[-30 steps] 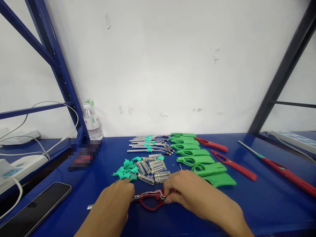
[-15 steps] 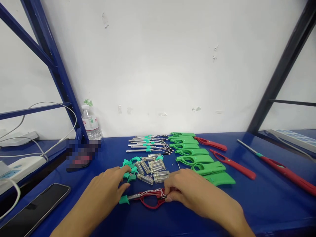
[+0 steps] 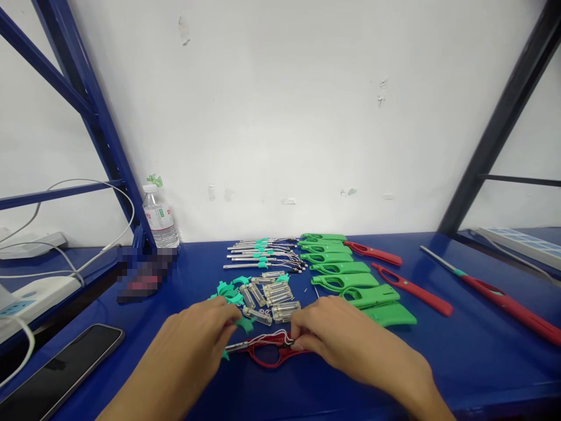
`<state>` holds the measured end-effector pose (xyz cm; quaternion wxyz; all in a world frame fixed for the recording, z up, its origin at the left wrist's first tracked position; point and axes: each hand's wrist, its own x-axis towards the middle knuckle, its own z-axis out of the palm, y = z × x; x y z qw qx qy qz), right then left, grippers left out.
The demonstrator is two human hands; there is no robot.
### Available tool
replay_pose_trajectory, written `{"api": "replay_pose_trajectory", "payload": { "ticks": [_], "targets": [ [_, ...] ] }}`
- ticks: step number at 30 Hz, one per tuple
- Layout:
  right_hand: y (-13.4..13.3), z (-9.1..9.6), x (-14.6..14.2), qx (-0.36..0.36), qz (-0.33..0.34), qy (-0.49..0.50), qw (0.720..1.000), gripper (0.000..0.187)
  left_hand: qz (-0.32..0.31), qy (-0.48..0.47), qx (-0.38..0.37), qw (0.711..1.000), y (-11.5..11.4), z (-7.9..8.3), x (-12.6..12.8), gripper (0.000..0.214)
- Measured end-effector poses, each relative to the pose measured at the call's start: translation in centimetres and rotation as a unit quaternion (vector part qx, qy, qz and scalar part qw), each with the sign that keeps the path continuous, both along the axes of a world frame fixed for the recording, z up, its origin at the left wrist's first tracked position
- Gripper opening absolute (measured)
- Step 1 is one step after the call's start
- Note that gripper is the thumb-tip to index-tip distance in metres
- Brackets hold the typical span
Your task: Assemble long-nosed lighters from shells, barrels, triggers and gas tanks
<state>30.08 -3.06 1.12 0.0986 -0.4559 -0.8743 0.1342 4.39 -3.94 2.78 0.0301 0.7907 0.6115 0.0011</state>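
Now, left hand (image 3: pixel 199 330): pinching a teal trigger (image 3: pixel 246 324).
Right hand (image 3: pixel 335 327): gripping red lighter shell (image 3: pixel 284 354) toward bench's (image 3: pixel 486 356) front edge, likely steadying wires (image 3: pixel 267 336).

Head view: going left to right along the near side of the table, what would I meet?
Phone, left hand with a teal piece at its fingertips, red handle shell, right hand, red-handled rod.

This is looking like an assembly workshop: a bench (image 3: pixel 482 365) is bearing rows of shells (image 3: pixel 370 296) and rods (image 3: pixel 243 266), teal pieces (image 3: pixel 226 289) are lying heaped beside tubes (image 3: pixel 279 291), and metal posts (image 3: pixel 482 146) are standing at either side.
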Motion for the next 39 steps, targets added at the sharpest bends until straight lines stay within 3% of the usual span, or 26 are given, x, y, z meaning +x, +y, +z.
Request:
{"api": "replay_pose_trajectory", "payload": {
  "ticks": [3,7,15,25,39],
  "targets": [
    [-0.2,0.1,-0.1,0.004,0.003,0.003,1.000,0.008,-0.062,-0.051,-0.031,0.996,-0.7,-0.4,0.7,0.032],
    [-0.3,0.2,0.0,0.007,0.000,0.005,1.000,0.007,-0.088,-0.049,-0.047,0.994,-1.0,-1.0,1.7,0.039],
    [-0.1,0.3,0.0,0.015,0.011,0.000,1.000,0.009,-0.095,0.013,-0.083,0.992,-0.6,-1.3,3.1,0.042],
    [-0.3,0.4,0.1,0.015,0.006,-0.010,1.000,0.009,-0.100,0.044,-0.059,0.992,-0.2,-2.0,2.7,0.054],
    [-0.2,0.6,0.0,0.015,0.012,-0.018,1.000,0.010,-0.098,0.036,-0.061,0.993,-0.3,-1.5,4.0,0.035]
  ]
}}
